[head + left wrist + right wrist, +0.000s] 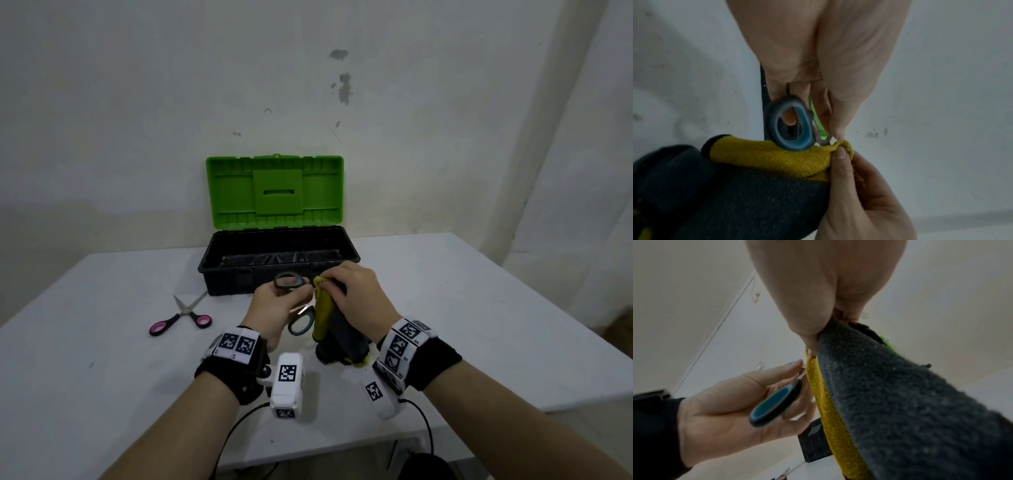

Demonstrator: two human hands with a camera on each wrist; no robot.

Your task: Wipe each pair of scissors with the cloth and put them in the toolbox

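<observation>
Blue-handled scissors [297,301] sit gripped in the left hand [274,310] while the right hand [359,294] pinches the yellow-grey cloth [334,329] around their blades.

cloth [766,159]: fuzzy, matt pile, yellow on one face, dark grey on the other. blue-handled scissors [791,128]: smooth plastic loops, bare metal shank. toolbox [279,260]: moulded plastic, green lid, matt black base. pink-handled scissors [181,317]: shiny metal blades. table [479,308]: smooth, matt white.

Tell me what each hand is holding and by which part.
Left hand grips the blue-handled scissors at the handles. Right hand pinches the yellow-and-grey cloth at its top fold.
</observation>
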